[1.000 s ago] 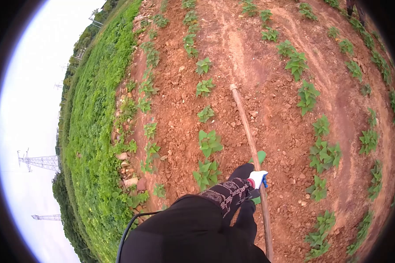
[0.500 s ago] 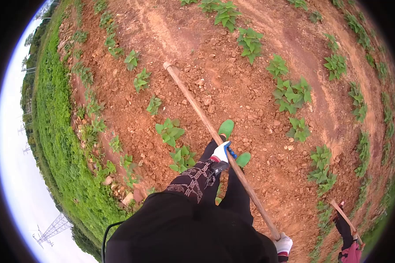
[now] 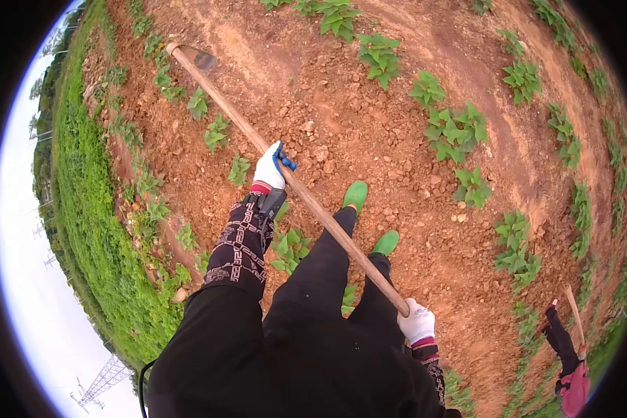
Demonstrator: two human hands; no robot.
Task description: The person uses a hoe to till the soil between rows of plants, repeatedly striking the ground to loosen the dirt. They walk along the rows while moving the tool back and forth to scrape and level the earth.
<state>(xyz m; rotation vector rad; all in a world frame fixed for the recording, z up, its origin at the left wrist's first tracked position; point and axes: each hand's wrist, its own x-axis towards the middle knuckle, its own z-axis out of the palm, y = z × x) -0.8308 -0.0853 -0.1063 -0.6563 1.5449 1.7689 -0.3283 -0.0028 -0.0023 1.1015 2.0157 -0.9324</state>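
Observation:
A hoe [image 3: 341, 237] with a long wooden handle slants across the view from upper left to lower right. Its metal blade [image 3: 203, 60] is off to the upper left, in view over the reddish soil. My left hand [image 3: 270, 167], in a white glove with blue on the palm side, is closed around the middle of the handle. At the near end of the handle, my right hand [image 3: 416, 322], also in a white glove, grips it. Both arms wear dark patterned sleeves.
My green shoes [image 3: 355, 196] stand on loose, cloddy soil [image 3: 411, 202]. Rows of leafy plants [image 3: 456, 132] run on both sides, some beside my legs. Dense greenery [image 3: 90, 188] borders the left. At lower right, another person [image 3: 571, 383] holds a wooden-handled tool [image 3: 575, 313].
The hoe has moved up and to the left, and its blade now shows. My left hand has travelled up and left with it, and my right hand has risen slightly leftward.

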